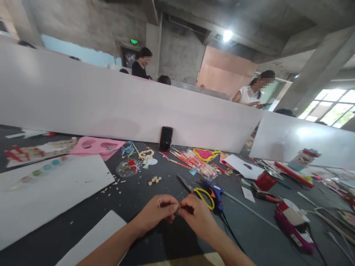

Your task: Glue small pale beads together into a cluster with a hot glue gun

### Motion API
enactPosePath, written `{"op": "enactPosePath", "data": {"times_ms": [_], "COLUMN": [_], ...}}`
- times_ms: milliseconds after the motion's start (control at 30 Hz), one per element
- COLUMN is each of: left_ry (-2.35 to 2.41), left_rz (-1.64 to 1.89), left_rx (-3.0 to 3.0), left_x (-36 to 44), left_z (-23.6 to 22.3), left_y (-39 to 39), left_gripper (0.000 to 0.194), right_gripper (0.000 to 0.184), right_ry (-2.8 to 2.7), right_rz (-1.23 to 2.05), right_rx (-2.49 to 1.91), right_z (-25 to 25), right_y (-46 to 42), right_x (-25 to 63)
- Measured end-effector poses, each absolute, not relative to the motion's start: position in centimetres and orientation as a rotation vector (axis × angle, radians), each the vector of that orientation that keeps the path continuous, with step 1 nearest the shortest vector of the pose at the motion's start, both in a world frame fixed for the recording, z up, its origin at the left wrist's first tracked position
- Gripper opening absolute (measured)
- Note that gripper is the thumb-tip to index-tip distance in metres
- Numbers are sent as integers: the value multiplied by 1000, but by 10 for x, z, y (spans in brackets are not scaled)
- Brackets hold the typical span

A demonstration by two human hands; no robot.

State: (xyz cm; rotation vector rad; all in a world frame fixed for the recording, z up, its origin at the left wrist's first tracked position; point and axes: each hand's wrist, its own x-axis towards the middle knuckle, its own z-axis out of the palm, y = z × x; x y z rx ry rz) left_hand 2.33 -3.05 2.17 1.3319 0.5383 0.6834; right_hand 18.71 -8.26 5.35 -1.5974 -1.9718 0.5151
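Observation:
My left hand (161, 210) and my right hand (196, 213) meet fingertip to fingertip low in the head view, over the dark table. Both are closed in a pinch; whatever lies between the fingertips is too small or too hidden to make out. Just beyond them lies a small pile of pale wooden beads (154, 180). Scissors with yellow handles (204, 198) rest near my right hand, blades pointing away to the left. Beside the scissors is a blue hot glue gun (215, 193), its black cord running toward me.
A phone (165, 139) leans against the white partition (116, 107). Red-patterned sticks (188, 162) and a pink-and-yellow piece (205, 154) lie ahead. White sheets (55, 184) cover the left. A red can (266, 180) and a purple power strip (294, 231) stand right. Two people are beyond the partition.

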Motion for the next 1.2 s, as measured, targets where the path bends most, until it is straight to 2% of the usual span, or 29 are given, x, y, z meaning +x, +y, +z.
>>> {"op": "enactPosePath", "data": {"times_ms": [200, 433, 867, 967, 1100, 1200], "left_ry": [640, 611, 636, 622, 604, 590], "left_rz": [775, 986, 934, 934, 928, 921], "left_rx": [1325, 1041, 983, 977, 953, 925], "left_x": [22, 20, 21, 22, 23, 23], "left_z": [22, 17, 15, 15, 16, 17], "left_y": [-28, -21, -23, -23, -23, -23], "left_gripper": [25, 19, 13, 12, 12, 11], "right_gripper": [9, 9, 15, 7, 15, 38], "right_ry": [-1986, -2033, -2120, -2110, -2119, -2134], "right_rz": [543, 624, 598, 529, 508, 535], "right_rx": [-1668, -1762, -1775, -1812, -1777, -1664], "right_z": [51, 46, 46, 50, 59, 65], "right_y": [-90, -104, -100, -99, -99, -99], "right_x": [196, 210, 186, 188, 192, 197]}}
